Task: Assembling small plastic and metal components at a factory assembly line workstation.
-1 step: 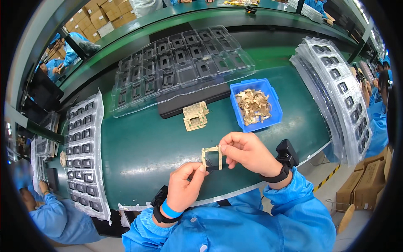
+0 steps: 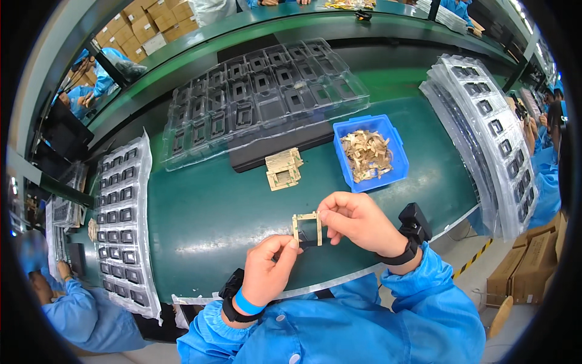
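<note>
Over the green work surface I hold a small rectangular frame between my hands. Tan paper backing with green marks covers its top and sides, while the bottom edge shows black. My left hand is closed, pinching the frame's lower left corner between thumb and finger. At the upper right corner, the thumb and index finger of my right hand pinch its edge. Beyond my hands lies a stack of similar tan-backed frames. A blue bin of curled tan paper strips stands to its right.
A clear plastic tray with black frames in pockets rests at the back, by a long black block. More trays of black parts stand left and stacked right. A person in blue sits at left.
</note>
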{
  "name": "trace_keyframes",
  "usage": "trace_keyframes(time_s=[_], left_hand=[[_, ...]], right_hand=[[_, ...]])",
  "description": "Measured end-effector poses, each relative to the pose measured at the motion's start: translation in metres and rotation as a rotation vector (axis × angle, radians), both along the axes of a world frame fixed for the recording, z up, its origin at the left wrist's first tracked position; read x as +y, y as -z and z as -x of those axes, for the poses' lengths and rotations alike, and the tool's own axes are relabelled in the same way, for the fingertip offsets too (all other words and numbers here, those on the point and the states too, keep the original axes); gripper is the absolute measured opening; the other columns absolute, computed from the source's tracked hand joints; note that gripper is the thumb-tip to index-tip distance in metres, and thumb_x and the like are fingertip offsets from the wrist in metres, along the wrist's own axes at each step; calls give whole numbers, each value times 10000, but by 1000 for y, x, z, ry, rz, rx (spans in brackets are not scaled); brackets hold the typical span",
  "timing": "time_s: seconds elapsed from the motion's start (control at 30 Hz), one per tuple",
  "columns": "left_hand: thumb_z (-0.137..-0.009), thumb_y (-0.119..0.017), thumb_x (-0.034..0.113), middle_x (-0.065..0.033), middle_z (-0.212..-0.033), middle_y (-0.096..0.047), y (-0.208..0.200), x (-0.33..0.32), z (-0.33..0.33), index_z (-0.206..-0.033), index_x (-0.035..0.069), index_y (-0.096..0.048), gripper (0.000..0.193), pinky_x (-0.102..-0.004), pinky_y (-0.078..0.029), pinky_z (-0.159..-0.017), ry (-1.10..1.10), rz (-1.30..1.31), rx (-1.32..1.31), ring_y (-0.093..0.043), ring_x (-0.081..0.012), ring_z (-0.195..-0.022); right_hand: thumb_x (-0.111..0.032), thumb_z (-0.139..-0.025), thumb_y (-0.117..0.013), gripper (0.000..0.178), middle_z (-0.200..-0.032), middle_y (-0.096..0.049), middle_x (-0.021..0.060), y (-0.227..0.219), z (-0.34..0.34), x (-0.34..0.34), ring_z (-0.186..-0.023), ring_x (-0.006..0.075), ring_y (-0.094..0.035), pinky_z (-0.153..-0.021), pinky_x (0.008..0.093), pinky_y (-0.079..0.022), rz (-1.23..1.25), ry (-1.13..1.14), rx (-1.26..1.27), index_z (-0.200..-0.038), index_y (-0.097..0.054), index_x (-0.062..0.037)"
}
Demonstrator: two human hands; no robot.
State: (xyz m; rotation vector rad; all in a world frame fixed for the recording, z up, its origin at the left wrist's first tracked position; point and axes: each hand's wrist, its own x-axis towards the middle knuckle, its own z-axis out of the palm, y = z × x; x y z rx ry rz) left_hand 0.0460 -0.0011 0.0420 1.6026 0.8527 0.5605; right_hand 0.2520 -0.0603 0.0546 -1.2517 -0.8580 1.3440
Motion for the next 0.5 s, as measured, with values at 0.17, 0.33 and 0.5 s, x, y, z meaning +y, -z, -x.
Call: trace_keyframes(time_s=[0.17, 0.33, 0.5], left_hand=[[-937, -639, 79, -13, -821, -643, 8, 4, -6, -1080, -24, -622, 177, -198, -463, -668, -116, -46, -37, -572, -48, -743], [-948, -641, 126, 21, -792, -625, -8, 6, -21, -992, -8, -655, 141, -184, -435, -615, -68, 157, -150, -536, -27, -688], [-962, -614, 109, 15, -808, -633, -4, 13, -19, -980, -23, -662, 142, -196, -445, -612, -19, 268, -167, -551, -31, -716]], right_hand=[[-90, -914, -627, 90, -785, -599, 35, 2, 12, -4, -640, 109, -594, -570, 257, -508, -174, 191, -359, -938, -625, -4], [-56, -732, -718, 205, -927, -562, 96, 10, 28, -5, -808, 268, -608, -670, 351, -506, -663, 300, -1169, -921, -637, -44], [-50, -678, -742, 260, -932, -559, 92, 16, 28, -4, -838, 281, -584, -737, 385, -486, -795, 291, -1248, -921, -650, -49]])
